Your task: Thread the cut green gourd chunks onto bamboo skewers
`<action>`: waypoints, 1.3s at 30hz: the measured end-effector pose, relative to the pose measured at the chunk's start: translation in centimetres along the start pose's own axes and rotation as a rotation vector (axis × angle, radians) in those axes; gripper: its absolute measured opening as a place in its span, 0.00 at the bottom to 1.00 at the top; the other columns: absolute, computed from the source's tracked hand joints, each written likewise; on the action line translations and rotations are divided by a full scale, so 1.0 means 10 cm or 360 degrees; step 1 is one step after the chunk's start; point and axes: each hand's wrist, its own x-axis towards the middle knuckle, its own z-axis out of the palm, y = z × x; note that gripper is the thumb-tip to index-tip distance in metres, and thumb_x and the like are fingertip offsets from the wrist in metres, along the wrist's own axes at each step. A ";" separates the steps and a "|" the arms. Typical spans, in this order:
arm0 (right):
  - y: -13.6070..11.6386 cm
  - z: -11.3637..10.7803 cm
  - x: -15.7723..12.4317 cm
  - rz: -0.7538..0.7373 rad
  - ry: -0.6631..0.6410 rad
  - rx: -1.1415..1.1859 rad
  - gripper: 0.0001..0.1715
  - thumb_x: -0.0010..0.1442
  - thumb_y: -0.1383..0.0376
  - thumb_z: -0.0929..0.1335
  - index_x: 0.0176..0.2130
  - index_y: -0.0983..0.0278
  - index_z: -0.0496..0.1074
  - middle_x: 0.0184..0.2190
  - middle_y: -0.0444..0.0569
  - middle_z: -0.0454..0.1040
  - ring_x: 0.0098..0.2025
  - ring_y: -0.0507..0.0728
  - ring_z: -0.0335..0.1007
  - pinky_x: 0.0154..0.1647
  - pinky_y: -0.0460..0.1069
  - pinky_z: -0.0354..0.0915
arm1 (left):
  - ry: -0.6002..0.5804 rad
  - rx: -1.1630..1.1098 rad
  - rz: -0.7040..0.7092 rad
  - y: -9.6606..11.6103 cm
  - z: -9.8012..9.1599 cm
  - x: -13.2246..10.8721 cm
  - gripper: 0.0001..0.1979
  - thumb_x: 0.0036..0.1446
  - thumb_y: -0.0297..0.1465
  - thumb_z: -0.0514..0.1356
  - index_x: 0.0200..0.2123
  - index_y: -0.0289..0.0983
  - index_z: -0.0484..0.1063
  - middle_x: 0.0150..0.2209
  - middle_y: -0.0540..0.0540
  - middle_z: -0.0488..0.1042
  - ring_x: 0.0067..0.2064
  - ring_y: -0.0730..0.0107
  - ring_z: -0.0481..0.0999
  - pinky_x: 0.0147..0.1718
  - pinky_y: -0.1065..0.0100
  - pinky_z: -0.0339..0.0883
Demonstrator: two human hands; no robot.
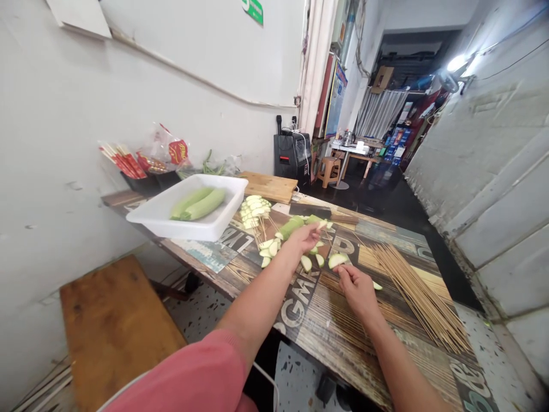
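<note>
My right hand (357, 288) is closed in a pinch, with a half-moon zucchini slice (338, 260) at its fingertips; whether a skewer runs through it I cannot tell. My left hand (307, 237) reaches over cut zucchini, fingers partly spread, with nothing visible in them. Beside it lie a thick zucchini chunk (291, 226) and loose slices (306, 263). To the left, skewered zucchini slices (254, 209) are piled with their sticks pointing towards me. A bundle of bamboo skewers (418, 294) lies right of my right hand.
A white plastic tub (201, 228) holding two whole zucchini (206, 204) stands at the table's left. Behind are a wooden cutting board (268, 186) and a knife (311, 210) with a wooden handle. Black containers (143, 184) sit by the wall. A wooden stool (120, 332) stands lower left.
</note>
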 end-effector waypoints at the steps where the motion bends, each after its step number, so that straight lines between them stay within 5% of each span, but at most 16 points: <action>1: 0.00 0.00 0.00 -0.0003 -0.0011 -0.0021 0.21 0.53 0.52 0.63 0.28 0.65 0.75 0.14 0.44 0.64 0.20 0.53 0.60 0.21 0.45 0.53 | 0.0001 -0.0013 -0.0014 0.00 0.00 0.00 0.04 0.56 0.19 0.53 0.31 0.30 0.65 0.25 0.47 0.67 0.19 0.85 0.61 0.12 0.85 0.51; 39: 0.06 0.06 -0.01 0.0058 -0.0081 -0.0053 0.21 0.55 0.54 0.60 0.31 0.66 0.74 0.14 0.42 0.62 0.19 0.52 0.56 0.21 0.45 0.52 | 0.0032 0.0034 -0.0005 0.00 0.05 0.03 0.06 0.54 0.17 0.54 0.28 0.31 0.62 0.20 0.51 0.62 0.17 0.86 0.57 0.10 0.86 0.44</action>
